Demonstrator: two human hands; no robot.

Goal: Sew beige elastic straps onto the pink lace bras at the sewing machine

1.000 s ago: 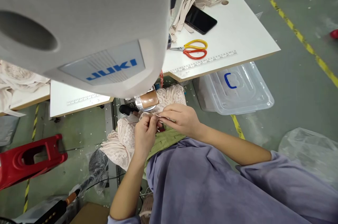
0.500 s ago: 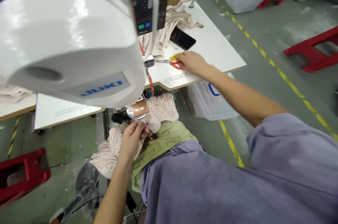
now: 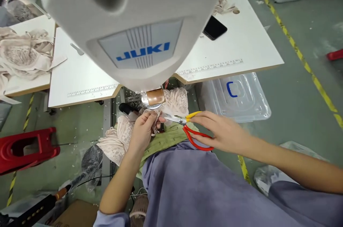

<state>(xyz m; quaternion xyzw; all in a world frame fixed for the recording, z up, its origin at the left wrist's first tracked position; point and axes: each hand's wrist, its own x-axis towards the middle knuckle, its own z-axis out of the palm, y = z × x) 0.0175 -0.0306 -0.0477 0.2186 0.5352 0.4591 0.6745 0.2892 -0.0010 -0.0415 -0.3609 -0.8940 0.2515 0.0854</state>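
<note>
Scissors [image 3: 198, 140] with one yellow and one red handle are in my right hand [image 3: 223, 130], fingers in the loops and handles spread. Their blades point left, with the tips by the cloth at my left fingers. My left hand [image 3: 144, 127] pinches an edge of pale pink lace fabric [image 3: 178, 102], just below the sewing machine's copper-coloured arm end [image 3: 155, 97]. More of the lace garment [image 3: 114, 139] hangs to the left of that hand. A green cloth [image 3: 167, 137] lies over my lap beneath both hands. Whether the blades touch the fabric I cannot tell.
The white sewing machine head [image 3: 134, 41] overhangs the work. On the white tabletop [image 3: 230, 48] lies a black phone [image 3: 215, 28]. A lidded clear bin [image 3: 241, 102] stands below right. Beige garments [image 3: 24, 54] are heaped at left, above a red stool [image 3: 29, 148].
My right hand has taken the scissors off the tabletop and brought them down to the lace beside my left hand. My left hand still pinches the fabric. The view has shifted.
</note>
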